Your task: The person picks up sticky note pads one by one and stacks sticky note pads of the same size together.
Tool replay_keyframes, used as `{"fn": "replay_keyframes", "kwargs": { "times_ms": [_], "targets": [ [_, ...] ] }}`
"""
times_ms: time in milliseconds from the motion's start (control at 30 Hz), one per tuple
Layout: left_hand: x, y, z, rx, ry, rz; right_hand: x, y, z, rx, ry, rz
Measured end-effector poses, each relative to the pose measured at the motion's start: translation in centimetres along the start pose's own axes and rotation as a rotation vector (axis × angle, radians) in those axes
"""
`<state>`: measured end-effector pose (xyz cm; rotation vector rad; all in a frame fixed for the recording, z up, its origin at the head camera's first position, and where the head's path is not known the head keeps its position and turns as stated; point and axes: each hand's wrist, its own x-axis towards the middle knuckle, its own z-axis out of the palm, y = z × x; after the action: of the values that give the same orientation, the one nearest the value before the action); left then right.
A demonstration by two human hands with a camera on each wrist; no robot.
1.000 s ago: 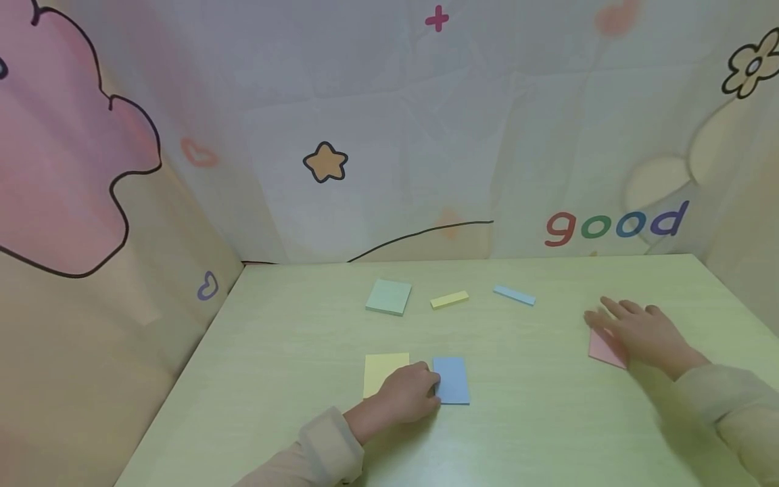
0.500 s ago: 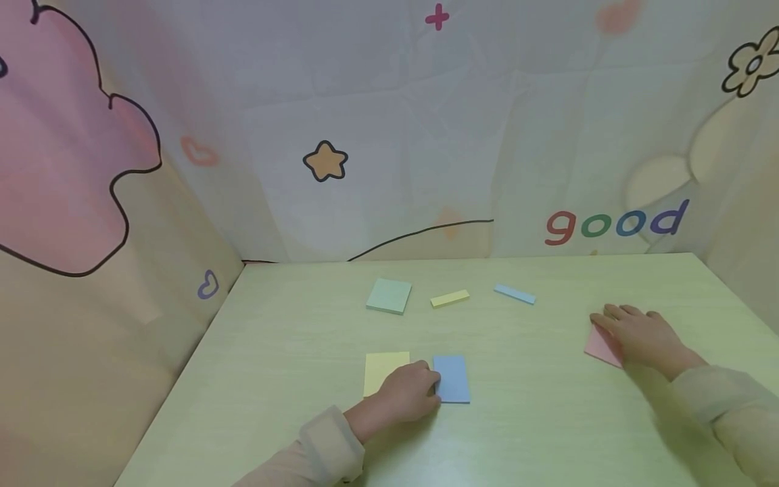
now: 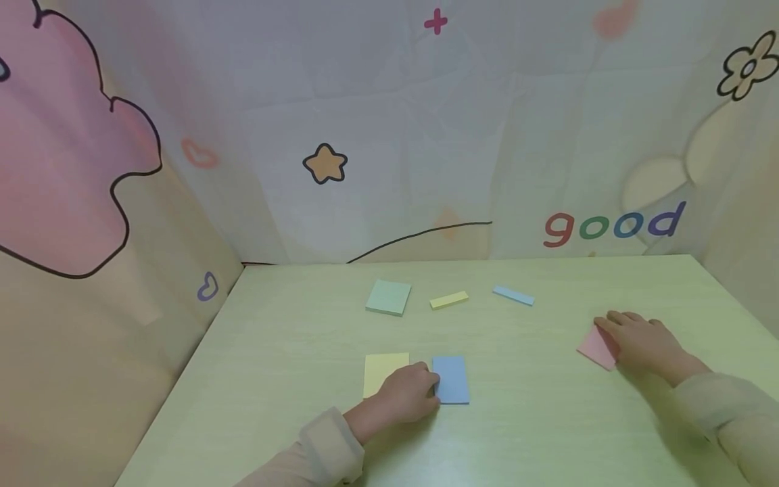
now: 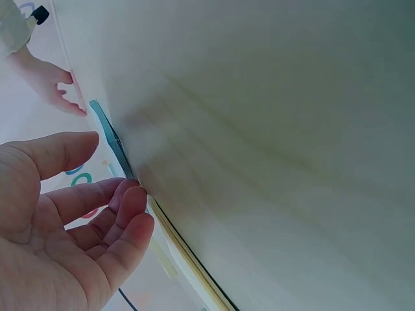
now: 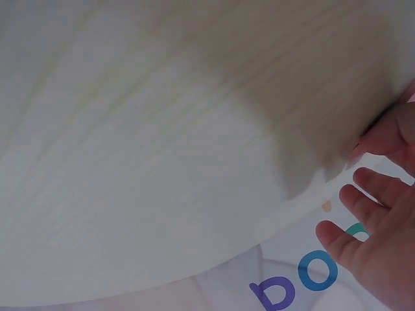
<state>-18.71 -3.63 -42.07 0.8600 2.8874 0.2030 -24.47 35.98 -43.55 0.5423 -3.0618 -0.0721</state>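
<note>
In the head view my left hand [image 3: 406, 393] rests at the left edge of a blue sticky note pad [image 3: 452, 380], fingers loosely bent. It partly covers a yellow sticky note pad [image 3: 382, 368]. The left wrist view shows a gap between its thumb [image 4: 74, 152] and fingers, with the blue pad [image 4: 111, 141] just beyond the fingertips. Farther right, my right hand [image 3: 646, 343] pinches a pink sticky note pad [image 3: 598, 349] that lies turned on the table, part of it under the fingers. Only a sliver of pink shows in the right wrist view, beside the thumb and fingers [image 5: 373, 207].
A green sticky note pad [image 3: 388, 297] lies at the back of the pale table [image 3: 292, 338]. To its right are a narrow yellow strip pad [image 3: 449, 300] and a narrow blue strip pad [image 3: 514, 295]. A printed cloth [image 3: 414, 149] stands behind the table and along its sides.
My right hand has come down onto the pink pad and turned it, its near corner shifting left. The left hand and the blue pad have stayed in place.
</note>
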Motion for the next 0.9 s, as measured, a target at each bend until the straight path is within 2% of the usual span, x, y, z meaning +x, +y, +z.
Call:
{"fn": "replay_keyframes", "kwargs": {
  "times_ms": [167, 367, 467, 667, 900],
  "targets": [
    [-0.06, 0.02, 0.18, -0.013, -0.007, -0.002, -0.39, -0.20, -0.41, -0.011, -0.003, -0.029],
    [-0.01, -0.05, 0.22, -0.004, 0.003, 0.004, -0.83, -0.26, -0.62, -0.107, 0.031, -0.150],
    [0.04, -0.09, 0.25, 0.002, 0.005, 0.005, -0.92, -0.36, -0.55, -0.136, 0.052, -0.179],
    [0.05, -0.08, 0.28, 0.007, 0.002, -0.002, -0.89, -0.58, -0.56, -0.155, 0.051, -0.181],
    [0.08, -0.08, 0.29, 0.010, -0.001, -0.003, -0.50, -0.67, -0.45, -0.131, 0.011, -0.148]
  ]
}}
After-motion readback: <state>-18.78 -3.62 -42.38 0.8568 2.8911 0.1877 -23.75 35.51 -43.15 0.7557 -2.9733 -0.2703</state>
